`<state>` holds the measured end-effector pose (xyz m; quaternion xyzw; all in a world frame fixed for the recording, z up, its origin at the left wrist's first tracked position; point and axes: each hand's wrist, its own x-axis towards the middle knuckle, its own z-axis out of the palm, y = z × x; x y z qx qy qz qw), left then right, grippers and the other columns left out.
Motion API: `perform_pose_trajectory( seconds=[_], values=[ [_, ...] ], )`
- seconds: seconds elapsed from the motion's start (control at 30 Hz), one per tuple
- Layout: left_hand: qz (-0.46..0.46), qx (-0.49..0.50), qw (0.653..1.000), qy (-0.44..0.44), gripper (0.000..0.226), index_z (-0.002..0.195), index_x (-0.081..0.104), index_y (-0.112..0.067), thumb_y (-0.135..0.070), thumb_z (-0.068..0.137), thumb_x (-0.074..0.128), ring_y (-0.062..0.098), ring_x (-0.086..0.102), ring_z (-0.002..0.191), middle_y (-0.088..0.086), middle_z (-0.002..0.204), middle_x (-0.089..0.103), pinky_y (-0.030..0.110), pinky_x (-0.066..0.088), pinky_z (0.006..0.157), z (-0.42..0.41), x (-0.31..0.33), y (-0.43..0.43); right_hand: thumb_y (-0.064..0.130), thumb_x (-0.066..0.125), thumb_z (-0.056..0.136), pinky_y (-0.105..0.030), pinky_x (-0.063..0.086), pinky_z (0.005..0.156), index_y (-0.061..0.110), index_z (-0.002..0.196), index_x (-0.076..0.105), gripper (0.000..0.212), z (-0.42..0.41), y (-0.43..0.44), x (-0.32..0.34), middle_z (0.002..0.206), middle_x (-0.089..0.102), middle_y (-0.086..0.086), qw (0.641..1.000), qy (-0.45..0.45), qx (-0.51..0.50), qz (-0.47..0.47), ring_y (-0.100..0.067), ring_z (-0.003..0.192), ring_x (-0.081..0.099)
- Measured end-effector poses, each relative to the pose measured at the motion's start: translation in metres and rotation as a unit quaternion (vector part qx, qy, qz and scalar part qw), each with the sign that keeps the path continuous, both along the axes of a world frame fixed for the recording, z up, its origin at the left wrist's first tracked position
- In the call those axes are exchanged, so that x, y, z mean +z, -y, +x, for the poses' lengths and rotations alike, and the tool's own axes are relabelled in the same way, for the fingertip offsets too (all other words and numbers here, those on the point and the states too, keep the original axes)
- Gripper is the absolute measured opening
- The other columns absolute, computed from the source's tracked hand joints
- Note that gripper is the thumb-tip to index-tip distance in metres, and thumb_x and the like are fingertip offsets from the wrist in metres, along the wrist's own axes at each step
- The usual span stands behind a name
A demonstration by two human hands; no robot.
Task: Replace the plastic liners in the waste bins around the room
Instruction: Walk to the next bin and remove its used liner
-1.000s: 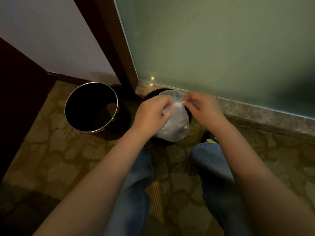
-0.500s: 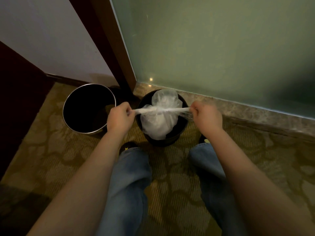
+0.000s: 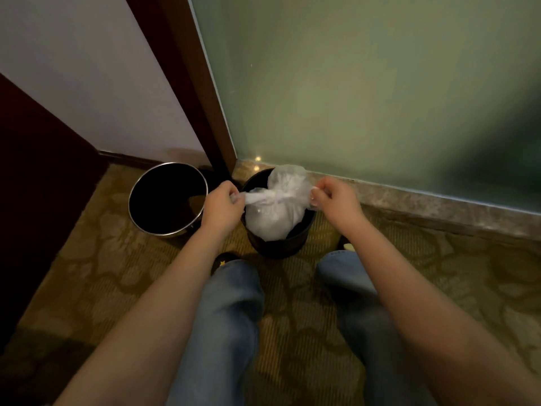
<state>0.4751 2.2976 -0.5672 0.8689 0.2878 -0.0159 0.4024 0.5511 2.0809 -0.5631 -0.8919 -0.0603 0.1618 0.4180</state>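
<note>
A filled clear plastic liner point(image 3: 275, 215) sits in a dark round bin point(image 3: 278, 244) on the carpet by the glass wall. Its top is gathered into a twisted strand across the bin mouth. My left hand point(image 3: 224, 205) grips the left end of the strand at the bin's left rim. My right hand point(image 3: 333, 197) pinches the right end at the right rim. A second round bin point(image 3: 168, 199) with a shiny metal rim stands just to the left, and its inside looks dark and bare.
A frosted green glass wall point(image 3: 366, 98) with a stone base strip point(image 3: 424, 200) runs behind the bins. A brown door frame point(image 3: 187, 77) and a white wall point(image 3: 87, 83) are at the left, dark furniture point(image 3: 38, 186) further left. My jeans-clad legs point(image 3: 231, 317) stand on patterned carpet.
My hands went from close together over the bag to pulled apart, stretching its top into a tight strand. Since then the left hand has moved back in nearer the bin.
</note>
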Motion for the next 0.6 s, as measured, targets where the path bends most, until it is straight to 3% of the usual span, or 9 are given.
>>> perform_pose_trajectory(
  seconds=[0.07, 0.1, 0.23, 0.37, 0.5, 0.6],
  values=[
    [-0.03, 0.025, 0.999, 0.037, 0.014, 0.084, 0.052, -0.006, -0.018, 0.091, 0.053, 0.01, 0.064, 0.069, 0.013, 0.085, 0.065, 0.015, 0.044, 0.053, -0.002, 0.021, 0.0, 0.016, 0.056, 0.095, -0.03, 0.046, 0.074, 0.012, 0.093, 0.064, 0.008, -0.001, -0.004, 0.022, 0.088, 0.065, -0.003, 0.999, 0.022, -0.014, 0.021, -0.018, 0.08, 0.059],
    [-0.043, 0.033, 0.997, 0.059, 0.014, 0.082, 0.051, -0.007, -0.017, 0.092, 0.053, 0.006, 0.064, 0.066, 0.015, 0.086, 0.066, 0.014, 0.044, 0.053, -0.003, 0.031, -0.001, 0.015, 0.057, 0.095, -0.03, 0.045, 0.073, 0.012, 0.091, 0.063, 0.008, -0.002, -0.007, 0.034, 0.087, 0.065, -0.004, 0.999, 0.025, -0.021, 0.025, -0.017, 0.079, 0.058],
    [-0.08, 0.075, 0.982, 0.152, 0.019, 0.077, 0.046, -0.016, -0.017, 0.094, 0.054, 0.01, 0.068, 0.069, 0.008, 0.076, 0.066, 0.041, 0.056, 0.074, -0.016, 0.078, -0.008, 0.009, 0.054, 0.096, -0.031, 0.051, 0.072, 0.02, 0.078, 0.052, 0.021, -0.013, -0.024, 0.081, 0.086, 0.066, -0.006, 0.992, 0.012, -0.029, 0.124, -0.017, 0.067, 0.062],
    [-0.05, 0.107, 0.975, 0.19, 0.02, 0.078, 0.044, -0.011, -0.017, 0.094, 0.054, 0.011, 0.067, 0.07, 0.013, 0.081, 0.065, 0.042, 0.056, 0.077, -0.042, 0.124, -0.031, 0.007, 0.053, 0.095, -0.034, 0.052, 0.074, 0.019, 0.079, 0.053, 0.02, -0.034, -0.057, 0.125, 0.089, 0.069, -0.009, 0.986, 0.022, 0.0, 0.167, -0.021, 0.068, 0.064],
    [-0.024, 0.135, 0.968, 0.211, 0.025, 0.072, 0.042, -0.015, -0.018, 0.092, 0.055, 0.031, 0.065, 0.081, 0.011, 0.079, 0.056, 0.048, 0.056, 0.076, -0.079, 0.145, -0.072, 0.007, 0.053, 0.095, -0.035, 0.051, 0.074, 0.02, 0.076, 0.053, 0.024, -0.061, -0.102, 0.147, 0.086, 0.069, -0.008, 0.983, 0.006, 0.049, 0.175, -0.018, 0.064, 0.063],
    [-0.022, 0.163, 0.96, 0.227, 0.025, 0.072, 0.041, -0.011, -0.016, 0.092, 0.056, 0.029, 0.068, 0.075, 0.005, 0.072, 0.049, 0.035, 0.056, 0.064, -0.113, 0.146, -0.104, 0.005, 0.053, 0.095, -0.029, 0.05, 0.067, 0.019, 0.074, 0.052, 0.026, -0.087, -0.141, 0.148, 0.075, 0.065, -0.003, 0.982, -0.009, 0.088, 0.167, -0.014, 0.059, 0.059]
  ],
)
